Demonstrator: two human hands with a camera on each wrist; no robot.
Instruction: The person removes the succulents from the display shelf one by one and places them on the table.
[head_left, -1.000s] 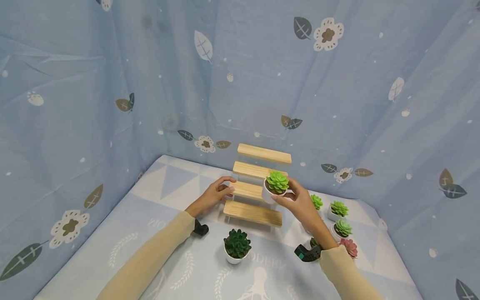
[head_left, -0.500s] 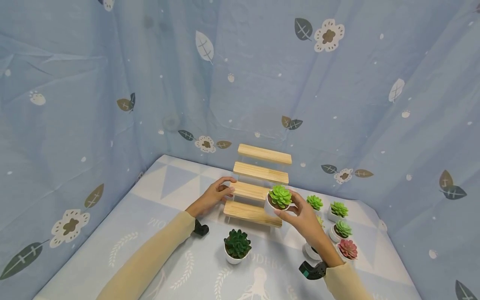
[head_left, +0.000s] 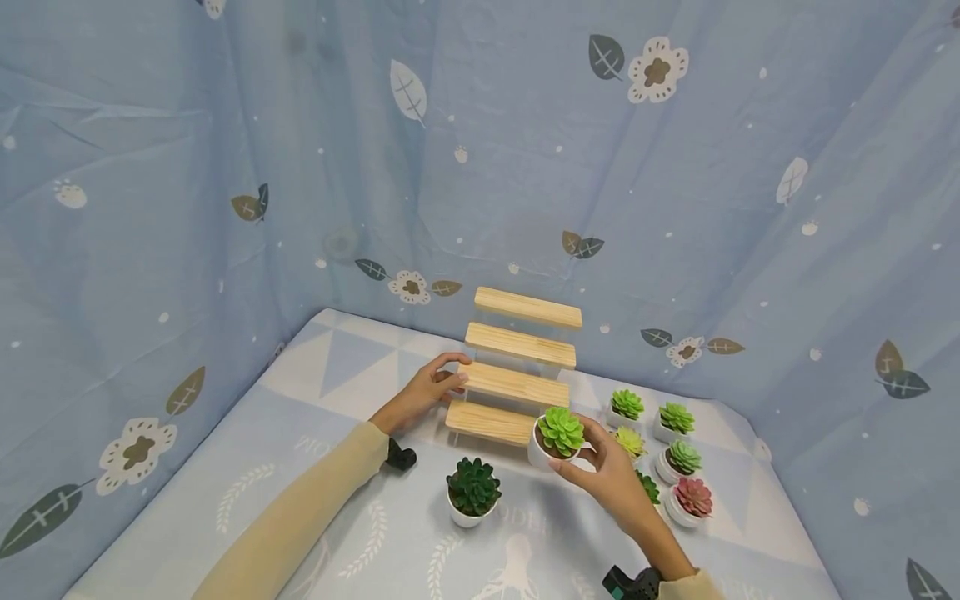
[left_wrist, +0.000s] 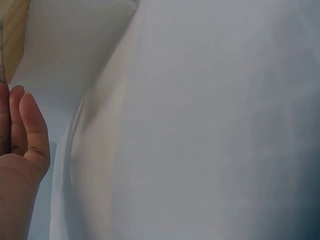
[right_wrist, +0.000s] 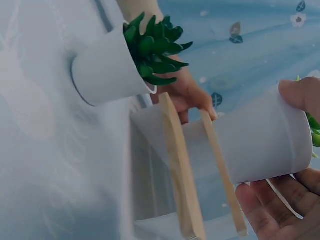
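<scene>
My right hand holds a white pot with a bright green succulent, thumb on one side and fingers on the other. The pot is raised in front of the right end of the lowest plank of a tiered wooden plant stand. The right wrist view shows the white pot close up, its plant mostly hidden. My left hand grips the left end of the stand's second plank from the bottom. In the left wrist view, the fingers lie by a plank end.
A dark green succulent in a white pot stands in front of the stand. Several potted succulents cluster on the right, including a pink one and a yellow-green one. A patterned blue curtain hangs behind the cloth-covered table.
My right hand has brought the bright green succulent down and toward me, from before the middle planks to the front of the lowest one. My left hand has stayed at the stand.
</scene>
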